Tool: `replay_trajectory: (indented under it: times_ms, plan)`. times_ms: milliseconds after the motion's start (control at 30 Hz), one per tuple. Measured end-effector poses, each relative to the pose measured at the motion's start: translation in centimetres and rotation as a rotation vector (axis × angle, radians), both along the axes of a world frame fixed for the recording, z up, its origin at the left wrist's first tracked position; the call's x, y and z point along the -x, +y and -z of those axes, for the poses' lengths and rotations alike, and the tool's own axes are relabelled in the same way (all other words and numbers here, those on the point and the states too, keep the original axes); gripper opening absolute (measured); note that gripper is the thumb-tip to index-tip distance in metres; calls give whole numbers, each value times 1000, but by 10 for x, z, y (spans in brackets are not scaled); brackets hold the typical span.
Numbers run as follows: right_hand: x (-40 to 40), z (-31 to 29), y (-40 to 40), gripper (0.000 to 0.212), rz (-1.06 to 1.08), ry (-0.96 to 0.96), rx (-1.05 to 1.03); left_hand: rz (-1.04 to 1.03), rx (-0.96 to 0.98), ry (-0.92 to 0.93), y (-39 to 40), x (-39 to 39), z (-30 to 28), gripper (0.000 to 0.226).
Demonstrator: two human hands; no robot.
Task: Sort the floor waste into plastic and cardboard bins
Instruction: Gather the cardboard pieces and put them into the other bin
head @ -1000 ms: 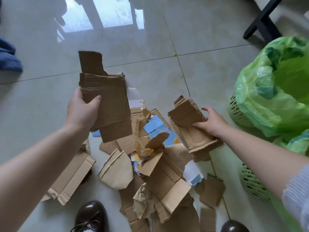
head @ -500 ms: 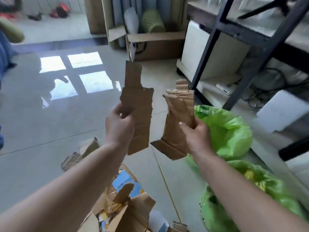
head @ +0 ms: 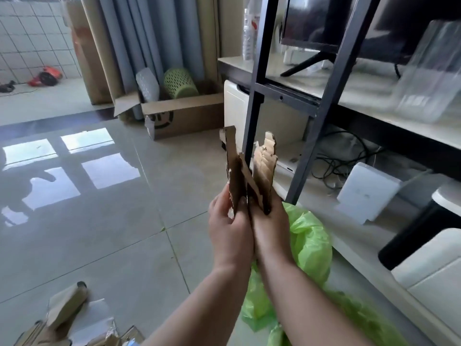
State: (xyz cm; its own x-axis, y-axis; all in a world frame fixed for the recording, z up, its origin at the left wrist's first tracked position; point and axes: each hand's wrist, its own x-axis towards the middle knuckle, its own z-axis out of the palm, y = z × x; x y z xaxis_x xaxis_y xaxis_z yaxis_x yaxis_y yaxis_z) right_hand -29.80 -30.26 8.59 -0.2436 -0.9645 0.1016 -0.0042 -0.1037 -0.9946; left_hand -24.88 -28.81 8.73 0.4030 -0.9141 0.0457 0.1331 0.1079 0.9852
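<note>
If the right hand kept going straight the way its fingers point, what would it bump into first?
Probably the black shelf post. The right hand points up and away, gripping a torn cardboard piece whose top overlaps that post in the picture. The cardboard would likely touch first, though depth is hard to judge from one view.

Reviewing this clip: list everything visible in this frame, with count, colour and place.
cardboard pieces: two, brown, held upright between both hands
green bags: at least two, right of the arms
floor scraps: several, brown, bottom left
cardboard box: one, brown, by the curtain
green basket: one, inside that box
shelf frame: black, right
white boxes: several, under the shelf
left hand: grips one piece
right hand: grips the other
</note>
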Motion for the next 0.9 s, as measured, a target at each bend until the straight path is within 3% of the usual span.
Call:
replay_trajectory:
  times_ms: [200,367,467,600,733,900]
  plan:
    - [28,18,-17,44,-122,-100,-26,234,-8,29,-19,19,17,33]
    - [49,35,-15,73,-307,-310,-243,453,-118,26,-22,24,39,46]
    - [61,50,-15,77,-259,-216,-326,579,-186,2,-14,25,42,32]
    - [65,68,-25,90,-206,-128,-450,664,-280,18,-16,22,57,33]
    - [69,85,-31,72,-183,-135,-544,767,-382,-7,-25,25,72,65]
    - [68,98,-40,46,-130,-138,-709,697,-514,-48,-37,27,80,39]
